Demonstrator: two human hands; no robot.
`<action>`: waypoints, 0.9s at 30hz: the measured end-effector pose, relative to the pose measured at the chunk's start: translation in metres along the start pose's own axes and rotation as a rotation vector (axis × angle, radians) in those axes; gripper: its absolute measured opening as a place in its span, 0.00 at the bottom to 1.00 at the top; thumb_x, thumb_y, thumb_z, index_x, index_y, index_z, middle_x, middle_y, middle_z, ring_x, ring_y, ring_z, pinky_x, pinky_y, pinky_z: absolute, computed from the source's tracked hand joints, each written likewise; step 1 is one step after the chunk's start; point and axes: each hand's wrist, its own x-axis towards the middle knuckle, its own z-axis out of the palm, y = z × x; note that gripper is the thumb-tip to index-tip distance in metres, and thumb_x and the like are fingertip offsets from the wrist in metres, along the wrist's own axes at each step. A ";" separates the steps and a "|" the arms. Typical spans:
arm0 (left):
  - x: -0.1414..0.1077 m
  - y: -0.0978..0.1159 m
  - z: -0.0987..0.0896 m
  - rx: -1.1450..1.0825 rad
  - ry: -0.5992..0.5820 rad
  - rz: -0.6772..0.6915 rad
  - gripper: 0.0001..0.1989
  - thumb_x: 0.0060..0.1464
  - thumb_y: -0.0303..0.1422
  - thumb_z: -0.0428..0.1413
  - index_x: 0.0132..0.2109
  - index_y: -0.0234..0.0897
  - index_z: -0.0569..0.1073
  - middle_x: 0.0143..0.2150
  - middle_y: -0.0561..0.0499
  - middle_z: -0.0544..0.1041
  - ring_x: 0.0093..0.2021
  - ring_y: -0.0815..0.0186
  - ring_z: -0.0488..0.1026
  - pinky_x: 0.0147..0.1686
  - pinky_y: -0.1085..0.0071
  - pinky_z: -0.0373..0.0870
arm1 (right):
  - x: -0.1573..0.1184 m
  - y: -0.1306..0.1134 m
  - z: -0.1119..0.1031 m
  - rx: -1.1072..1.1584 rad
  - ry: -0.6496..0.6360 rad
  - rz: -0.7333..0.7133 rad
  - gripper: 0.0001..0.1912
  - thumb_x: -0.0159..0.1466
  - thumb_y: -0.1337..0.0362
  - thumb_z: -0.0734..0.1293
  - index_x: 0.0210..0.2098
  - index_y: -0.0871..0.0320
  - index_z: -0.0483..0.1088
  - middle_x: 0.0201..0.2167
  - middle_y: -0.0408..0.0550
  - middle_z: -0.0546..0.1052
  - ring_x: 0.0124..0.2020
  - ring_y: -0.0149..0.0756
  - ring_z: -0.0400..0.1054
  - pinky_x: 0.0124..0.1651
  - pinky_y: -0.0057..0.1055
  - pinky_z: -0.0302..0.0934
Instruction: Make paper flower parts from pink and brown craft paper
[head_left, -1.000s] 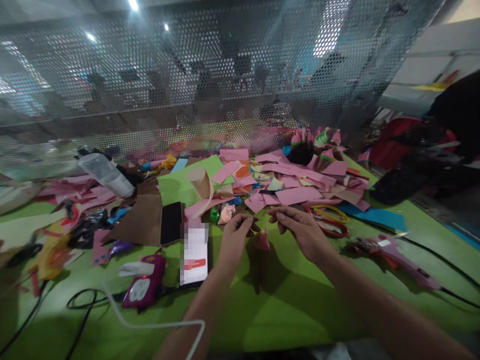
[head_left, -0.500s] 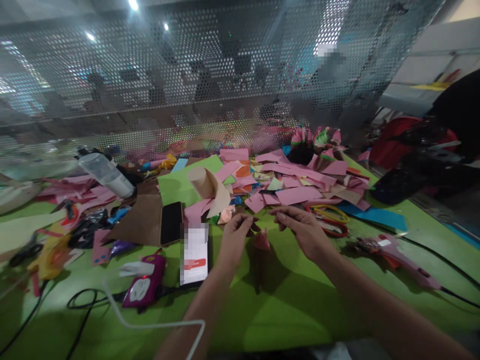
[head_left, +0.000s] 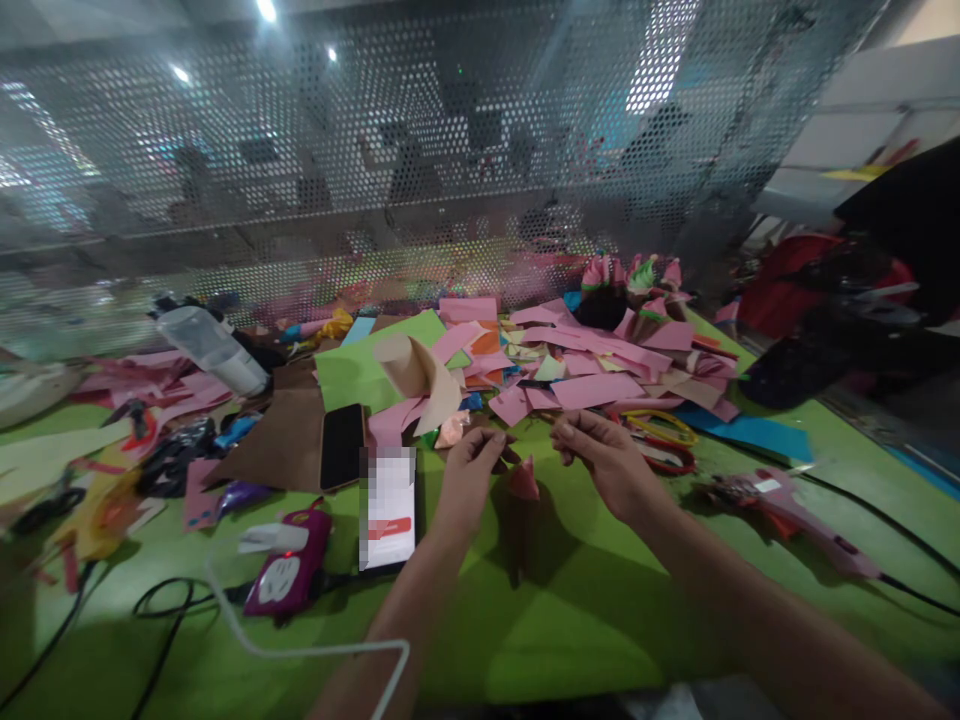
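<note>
A small pink cone-topped piece (head_left: 524,480) stands on the green table between my two hands. Just to its left, my left hand (head_left: 474,465) is closed in a pinch, and whatever its fingertips hold is too small to make out. My right hand (head_left: 600,460) is on the other side, thumb and fingers pressed together, with anything between them hidden. Neither hand touches the pink piece. Behind the hands lie pink paper strips (head_left: 600,390) and a curled beige sheet (head_left: 439,400). A small clear bag (head_left: 453,430) sits beside my left hand's fingers.
On the left are a lit phone (head_left: 391,508), a dark phone (head_left: 343,447), a purple device (head_left: 289,565) and a clear bottle (head_left: 214,350). Scissors (head_left: 664,440) and a pink glue gun (head_left: 802,520) with its cable lie right. A perforated screen (head_left: 420,170) stands behind.
My right hand has shifted slightly, and its fingers have drawn closer together. My left hand and the pink piece have stayed put. The dark shape at the right edge has moved a little.
</note>
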 end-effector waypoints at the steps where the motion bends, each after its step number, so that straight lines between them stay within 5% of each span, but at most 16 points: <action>1: 0.000 0.000 0.000 0.004 0.001 -0.001 0.12 0.47 0.42 0.62 0.30 0.37 0.77 0.25 0.51 0.76 0.29 0.67 0.71 0.31 0.72 0.66 | -0.001 -0.001 0.000 -0.003 -0.003 0.000 0.18 0.53 0.47 0.75 0.26 0.55 0.73 0.26 0.44 0.72 0.27 0.32 0.62 0.30 0.31 0.58; 7: 0.001 -0.002 -0.001 0.010 -0.002 0.000 0.12 0.47 0.42 0.62 0.30 0.37 0.77 0.25 0.51 0.76 0.28 0.68 0.70 0.31 0.72 0.66 | -0.002 -0.003 0.002 -0.060 -0.009 -0.005 0.24 0.57 0.40 0.70 0.23 0.56 0.71 0.23 0.44 0.70 0.23 0.32 0.60 0.26 0.32 0.56; 14: 0.002 -0.003 -0.001 0.009 -0.024 -0.001 0.12 0.48 0.42 0.61 0.30 0.37 0.77 0.26 0.51 0.76 0.29 0.67 0.71 0.32 0.71 0.66 | 0.001 0.000 0.001 -0.051 0.001 -0.013 0.15 0.49 0.53 0.78 0.27 0.54 0.74 0.26 0.42 0.71 0.27 0.31 0.60 0.29 0.29 0.57; 21: 0.004 -0.004 -0.003 0.046 -0.037 0.010 0.11 0.50 0.40 0.60 0.31 0.37 0.76 0.26 0.51 0.76 0.29 0.66 0.72 0.32 0.71 0.66 | 0.001 -0.001 0.002 -0.044 -0.038 0.013 0.14 0.51 0.53 0.77 0.32 0.54 0.79 0.31 0.45 0.76 0.28 0.32 0.63 0.30 0.30 0.59; 27: 0.001 0.000 -0.005 0.535 -0.050 0.151 0.08 0.56 0.37 0.56 0.39 0.38 0.75 0.37 0.45 0.79 0.39 0.57 0.76 0.39 0.66 0.68 | 0.000 -0.002 0.001 -0.033 -0.031 -0.007 0.17 0.51 0.50 0.77 0.25 0.56 0.73 0.24 0.42 0.71 0.25 0.30 0.60 0.28 0.30 0.57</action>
